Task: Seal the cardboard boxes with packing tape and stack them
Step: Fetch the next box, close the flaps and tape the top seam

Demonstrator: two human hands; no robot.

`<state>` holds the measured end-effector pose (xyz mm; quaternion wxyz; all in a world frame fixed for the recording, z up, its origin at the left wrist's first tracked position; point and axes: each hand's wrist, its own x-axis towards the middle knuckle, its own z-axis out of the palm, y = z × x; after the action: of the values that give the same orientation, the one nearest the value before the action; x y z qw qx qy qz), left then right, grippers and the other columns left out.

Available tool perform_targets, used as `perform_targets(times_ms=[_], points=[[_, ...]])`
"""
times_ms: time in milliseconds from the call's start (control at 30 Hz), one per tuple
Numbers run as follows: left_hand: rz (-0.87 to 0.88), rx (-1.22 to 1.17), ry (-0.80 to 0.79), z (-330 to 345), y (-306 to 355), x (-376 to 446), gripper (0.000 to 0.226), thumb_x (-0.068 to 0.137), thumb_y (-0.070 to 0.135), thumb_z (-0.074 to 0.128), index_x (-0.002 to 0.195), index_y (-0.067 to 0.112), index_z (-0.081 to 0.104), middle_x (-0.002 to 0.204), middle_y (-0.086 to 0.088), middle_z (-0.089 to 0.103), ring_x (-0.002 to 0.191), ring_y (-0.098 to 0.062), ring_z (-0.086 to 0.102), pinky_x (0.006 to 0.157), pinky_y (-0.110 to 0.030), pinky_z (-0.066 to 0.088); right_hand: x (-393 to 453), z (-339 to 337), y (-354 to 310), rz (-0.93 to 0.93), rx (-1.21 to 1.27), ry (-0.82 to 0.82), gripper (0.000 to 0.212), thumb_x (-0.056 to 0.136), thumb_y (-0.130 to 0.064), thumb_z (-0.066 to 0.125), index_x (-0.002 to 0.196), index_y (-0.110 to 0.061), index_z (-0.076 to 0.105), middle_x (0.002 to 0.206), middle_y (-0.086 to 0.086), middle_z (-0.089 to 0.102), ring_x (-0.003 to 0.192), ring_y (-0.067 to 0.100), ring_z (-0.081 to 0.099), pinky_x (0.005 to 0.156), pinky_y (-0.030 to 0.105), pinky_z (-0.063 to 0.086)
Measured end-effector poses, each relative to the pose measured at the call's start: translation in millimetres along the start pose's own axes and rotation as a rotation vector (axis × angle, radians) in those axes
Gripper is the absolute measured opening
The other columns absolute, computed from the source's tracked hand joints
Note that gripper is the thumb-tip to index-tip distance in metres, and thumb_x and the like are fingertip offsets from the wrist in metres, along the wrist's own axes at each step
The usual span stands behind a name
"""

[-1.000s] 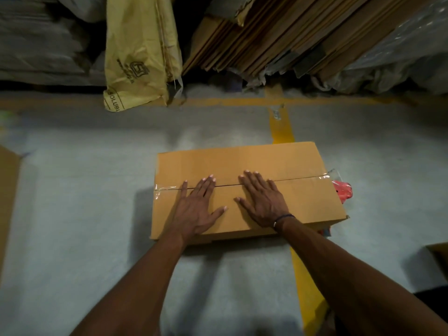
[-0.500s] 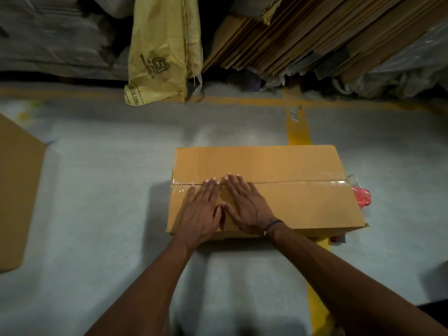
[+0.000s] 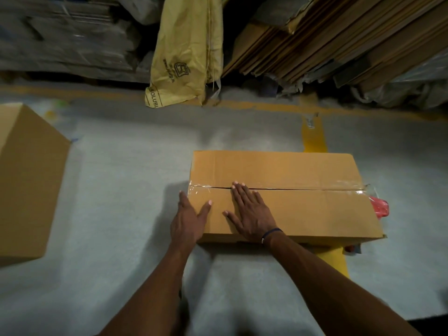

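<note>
A brown cardboard box (image 3: 303,209) lies flat on the grey floor, with clear packing tape (image 3: 315,186) running along its centre seam. My right hand (image 3: 249,209) rests flat on the box top near the left end, fingertips on the taped seam. My left hand (image 3: 188,218) wraps the box's left edge, thumb on top and fingers down the side. A red tape dispenser (image 3: 380,207) pokes out behind the box's right end, with tape still attached. A second cardboard box (image 3: 26,180) stands at the far left.
A yellow woven sack (image 3: 186,59) leans against stacked material at the back. Flattened cardboard sheets (image 3: 327,37) lean at the back right. Yellow floor lines (image 3: 312,137) run behind and under the box.
Both hands have slid left along the seam. The left hand left the box top and now grips the left edge. The view has panned left, revealing more of the second box.
</note>
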<state>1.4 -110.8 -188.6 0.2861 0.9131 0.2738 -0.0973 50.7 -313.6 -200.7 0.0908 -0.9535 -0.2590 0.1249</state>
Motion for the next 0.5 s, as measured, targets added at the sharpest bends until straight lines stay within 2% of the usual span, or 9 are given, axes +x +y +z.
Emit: perform_targets(times_ms=[33, 67, 133, 200, 367, 500], points=[[0.008, 0.018, 0.008, -3, -1, 1, 0.108, 0.091, 0.08, 0.044, 0.165, 0.017, -0.003, 0.171, -0.014, 0.022, 0.149, -0.038, 0.038, 0.113, -0.05, 0.04, 0, -1, 0, 0.001, 0.001, -0.005, 0.081, 0.103, -0.069, 0.007, 0.163, -0.018, -0.01, 0.17, -0.002, -0.016, 0.157, 0.016, -0.014, 0.129, 0.045, 0.005], [0.072, 0.075, 0.042, -6, -2, 2, 0.104, 0.094, 0.078, 0.043, 0.165, 0.017, -0.002, 0.172, -0.013, 0.017, 0.152, -0.036, 0.033, 0.116, -0.05, 0.037, 0, -1, 0, 0.0, 0.004, -0.012, 0.081, 0.102, -0.07, 0.006, 0.163, -0.018, -0.011, 0.17, -0.002, -0.017, 0.157, 0.016, -0.014, 0.129, 0.045, 0.005], [0.25, 0.229, 0.107, -5, 1, 3, 0.09, 0.102, 0.068, 0.035, 0.166, 0.019, -0.003, 0.175, -0.006, -0.002, 0.16, -0.028, 0.007, 0.124, -0.053, 0.02, 2, -4, 1, -0.012, 0.001, -0.014, 0.082, 0.102, -0.071, 0.006, 0.163, -0.019, -0.011, 0.17, -0.002, -0.016, 0.157, 0.016, -0.013, 0.129, 0.044, 0.004], [0.335, 0.353, 0.092, 0, 6, 3, 0.072, 0.108, 0.056, 0.024, 0.167, 0.021, 0.003, 0.174, -0.002, -0.007, 0.161, -0.025, -0.003, 0.126, -0.057, 0.013, 2, -7, 4, -0.034, 0.011, -0.021, 0.083, 0.101, -0.073, 0.006, 0.163, -0.019, -0.01, 0.17, -0.002, -0.013, 0.157, 0.015, -0.011, 0.129, 0.043, 0.005], [0.298, 0.428, 0.082, 6, 8, 6, 0.064, 0.11, 0.046, 0.023, 0.167, 0.019, 0.01, 0.175, -0.003, -0.001, 0.161, -0.027, 0.003, 0.125, -0.061, 0.011, -16, -21, 40, -0.069, -0.011, -0.013, 0.083, 0.101, -0.074, 0.009, 0.164, -0.021, -0.005, 0.17, -0.004, -0.007, 0.157, 0.012, -0.005, 0.129, 0.042, 0.008], [0.311, 0.42, 0.1, 7, 1, 8, 0.063, 0.11, 0.045, 0.027, 0.166, 0.018, 0.019, 0.175, -0.003, 0.005, 0.16, -0.028, 0.009, 0.124, -0.063, 0.014, -54, -32, 104, 0.029, -0.043, 0.013, 0.081, 0.101, -0.073, 0.011, 0.164, -0.024, -0.001, 0.171, -0.007, -0.002, 0.157, 0.01, -0.001, 0.127, 0.047, 0.015]])
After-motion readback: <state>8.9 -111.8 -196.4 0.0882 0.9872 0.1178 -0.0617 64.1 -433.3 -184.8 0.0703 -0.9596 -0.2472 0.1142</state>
